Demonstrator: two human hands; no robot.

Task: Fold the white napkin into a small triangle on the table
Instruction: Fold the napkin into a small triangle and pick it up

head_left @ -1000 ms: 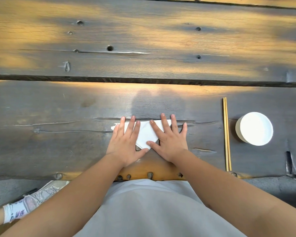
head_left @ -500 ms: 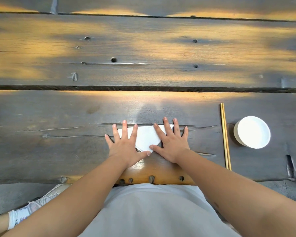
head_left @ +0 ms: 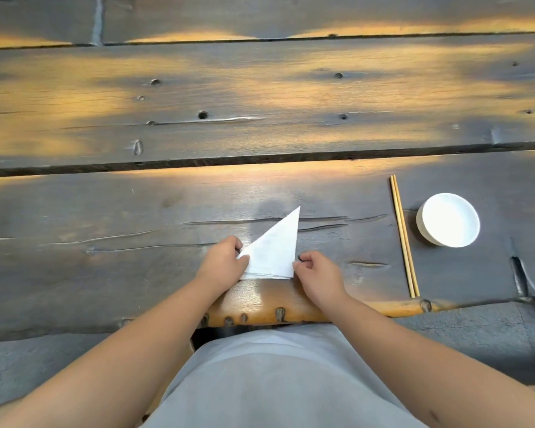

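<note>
— Where is the napkin?

— The white napkin (head_left: pixel 274 251) lies on the dark wooden desk (head_left: pixel 136 273), close to its near edge and right in front of the person. It is folded into a triangle, with one long point reaching up and to the right, away from the body, and its short edge nearest the person.

— And the hands?

— The left hand (head_left: pixel 224 261) has its fingers curled and pinches the napkin's left corner. The right hand (head_left: pixel 317 273) is curled too, pinching the lower right corner between thumb and fingertips. Both forearms come in from the bottom of the view.

— Anything else on the desk?

— A pair of light wooden chopsticks (head_left: pixel 403 236) lies side by side to the right of the napkin, well apart from it, running away from the person. Just right of them sits a small white bowl (head_left: pixel 448 219), upright.

— Any writing or labels?

— None that can be read on the napkin, the bowl or the chopsticks.
</note>
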